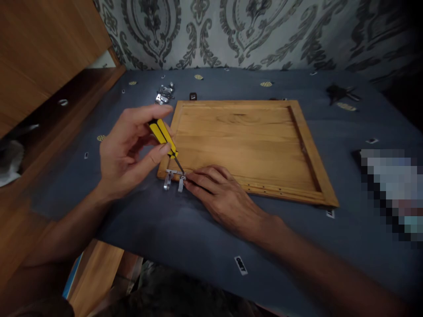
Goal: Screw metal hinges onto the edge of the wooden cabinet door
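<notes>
My left hand [127, 147] is closed around the yellow-and-black handle of a screwdriver [161, 133]. Its thin shaft slants down to the right, and the tip meets a silver metal bracket with two curved arms [172, 172]. That bracket lies on the near left corner of a framed wooden panel [234, 141], its arms hanging past the near edge. Fingers together, my right hand [221, 193] presses at the panel's near edge, fingertips against the bracket's right end. Whatever is under those fingertips is hidden.
Several loose silver metal pieces [164, 93] lie behind the panel on the dark blue patterned cloth [158, 233]. A black object [340, 93] is at the back right, a pixelated item [393, 189] at the far right. Wooden furniture [49, 57] borders the left; a patterned wall [198, 35] stands behind.
</notes>
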Tool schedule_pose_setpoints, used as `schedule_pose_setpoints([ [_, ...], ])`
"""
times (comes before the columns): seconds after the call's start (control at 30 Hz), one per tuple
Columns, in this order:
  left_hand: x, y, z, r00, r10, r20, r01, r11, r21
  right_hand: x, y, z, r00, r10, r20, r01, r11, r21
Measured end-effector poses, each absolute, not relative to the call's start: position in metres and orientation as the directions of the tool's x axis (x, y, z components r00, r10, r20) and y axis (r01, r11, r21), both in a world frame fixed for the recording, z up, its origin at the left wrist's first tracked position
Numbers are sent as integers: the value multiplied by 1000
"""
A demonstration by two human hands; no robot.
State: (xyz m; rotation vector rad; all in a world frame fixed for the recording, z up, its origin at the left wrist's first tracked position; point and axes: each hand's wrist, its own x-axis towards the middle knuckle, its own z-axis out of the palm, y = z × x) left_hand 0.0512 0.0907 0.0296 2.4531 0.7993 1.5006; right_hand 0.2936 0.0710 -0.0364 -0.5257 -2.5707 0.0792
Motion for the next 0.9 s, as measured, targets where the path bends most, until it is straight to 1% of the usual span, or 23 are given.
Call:
schedule_pose_setpoints([
  [0.1, 52, 89, 32, 268, 489, 830, 341, -854, 393, 294, 71, -36, -797, 375, 473, 346, 926, -150],
  [0.17, 53, 89, 32, 231, 502, 833, 350, -842, 410, 294, 71, -36, -797, 370, 477, 349, 927, -136],
  [0.23, 53, 90, 32, 248, 518, 818, 367, -832, 416, 294, 71, -36, -796, 370, 479, 358, 926, -120],
  [0.33, 51, 91, 31, 315, 476, 821, 381, -856, 350, 293, 71, -36, -792, 373, 483, 367, 924, -112],
  [0.4, 50, 92, 30, 339, 469, 815, 395, -858, 329, 293, 71, -36, -792, 373, 483, 361, 925, -121],
  [0.47, 50, 92, 29, 335, 488, 806, 414, -845, 339, 292, 71, -36, -795, 370, 481, 351, 927, -132],
  [0.63, 54, 90, 26, 309, 468, 828, 416, -849, 325, 293, 71, -36, -796, 381, 469, 357, 923, -145],
  [0.7, 55, 88, 26, 285, 488, 825, 432, -834, 344, 293, 71, -36, -799, 380, 466, 359, 923, -136],
  [0.8, 55, 87, 26, 256, 556, 791, 463, -789, 404, 293, 71, -36, -802, 373, 467, 361, 925, -118],
  [0.83, 55, 88, 26, 272, 552, 788, 458, -795, 399, 293, 71, -36, -801, 372, 470, 362, 925, -115],
  [0.9, 53, 91, 24, 320, 481, 816, 407, -848, 341, 293, 71, -36, -796, 368, 480, 360, 926, -113],
])
